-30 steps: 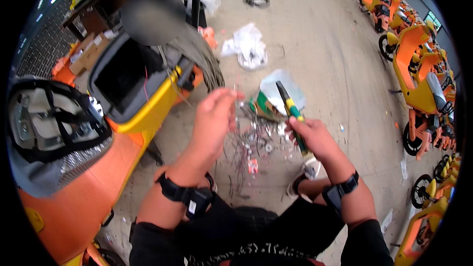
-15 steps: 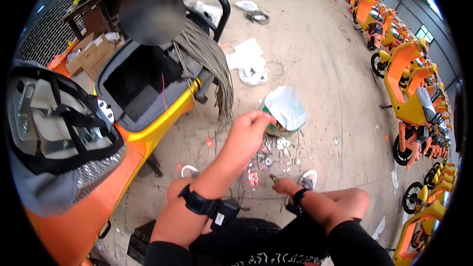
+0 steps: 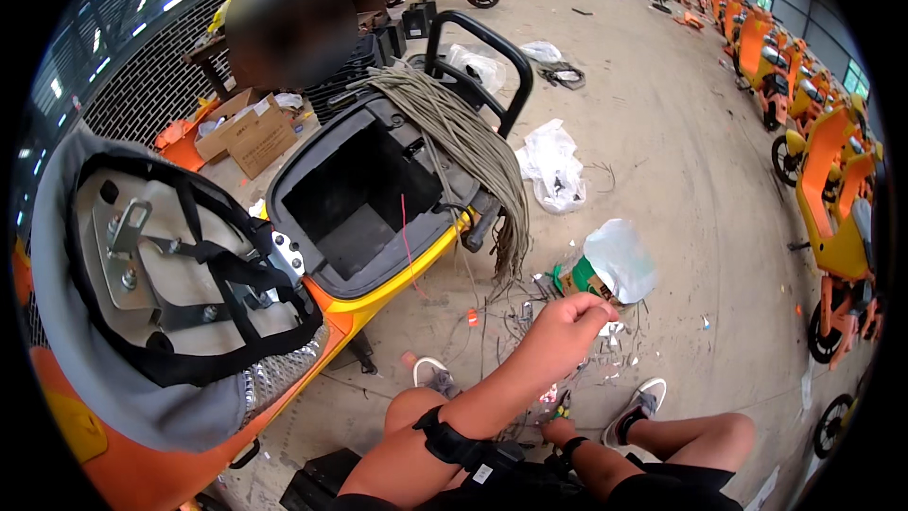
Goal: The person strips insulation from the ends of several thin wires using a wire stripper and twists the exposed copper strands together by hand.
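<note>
The left hand [image 3: 570, 329] hangs above the floor [image 3: 724, 218], its fingers pinched together; whether they grip anything small, I cannot tell. It partly covers a green-and-white bag [image 3: 619, 263]. Lower down, the right hand [image 3: 558, 431] has its fingers closed around a green-and-yellow tool [image 3: 565, 406], mostly hidden. Scraps [image 3: 613, 343] litter the floor about both hands, the left forearm blocking some. At left stands an orange-and-yellow scooter [image 3: 369, 310], grey cord [image 3: 463, 123] draped beside its open compartment [image 3: 359, 227].
</note>
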Tool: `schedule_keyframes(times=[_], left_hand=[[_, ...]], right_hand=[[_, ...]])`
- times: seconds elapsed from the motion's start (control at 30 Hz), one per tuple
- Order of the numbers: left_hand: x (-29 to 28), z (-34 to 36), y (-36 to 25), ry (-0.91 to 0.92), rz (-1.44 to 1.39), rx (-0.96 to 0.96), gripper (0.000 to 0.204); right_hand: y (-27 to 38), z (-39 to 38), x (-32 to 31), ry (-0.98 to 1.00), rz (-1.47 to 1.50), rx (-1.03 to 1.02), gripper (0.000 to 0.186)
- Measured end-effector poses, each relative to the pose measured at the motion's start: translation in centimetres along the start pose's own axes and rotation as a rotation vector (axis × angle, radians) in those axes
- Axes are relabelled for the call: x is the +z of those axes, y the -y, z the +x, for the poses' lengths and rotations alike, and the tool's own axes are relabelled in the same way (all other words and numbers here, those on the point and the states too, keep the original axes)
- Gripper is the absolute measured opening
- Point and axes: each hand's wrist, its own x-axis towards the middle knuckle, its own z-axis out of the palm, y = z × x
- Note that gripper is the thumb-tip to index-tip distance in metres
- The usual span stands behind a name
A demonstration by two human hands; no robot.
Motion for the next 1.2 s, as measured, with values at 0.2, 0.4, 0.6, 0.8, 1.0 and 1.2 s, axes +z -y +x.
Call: schedule_keyframes(times=[0.2,0.4,0.6,0.8,1.0,1.2], left_hand=[[-0.3,-0.9,-1.9,-0.031,-0.008,-0.101,0.022],[-0.2,-0.1,-0.7,-0.039,0.014,-0.036,0.021],[0.0,0.9,0.0,-0.093,0.156,0.096,0.021],[0.8,0.3,0.2,-0.243,0.577,0.353,0.025],[1.8,-1.2,-1.0,-0.089,0.634,0.437,0.021],[2.0,-1.4,-0.5,0.004,0.65,0.352,0.016]], right_hand=[[2.4,-0.6,-1.7,0.081,0.29,0.147,0.049],[0.5,0.0,-2.0,0.032,0.265,0.047,0.045],[1.6,-2.6,-20.7,-0.059,0.276,-0.242,0.038],[4.6,-19.4,-40.2,-0.405,0.319,-0.574,0.025],[3.2,-27.8,-44.7,-1.346,-0.052,-0.838,0.035],[0.4,-26.0,-43.1,-1.371,0.003,-0.546,0.05]])
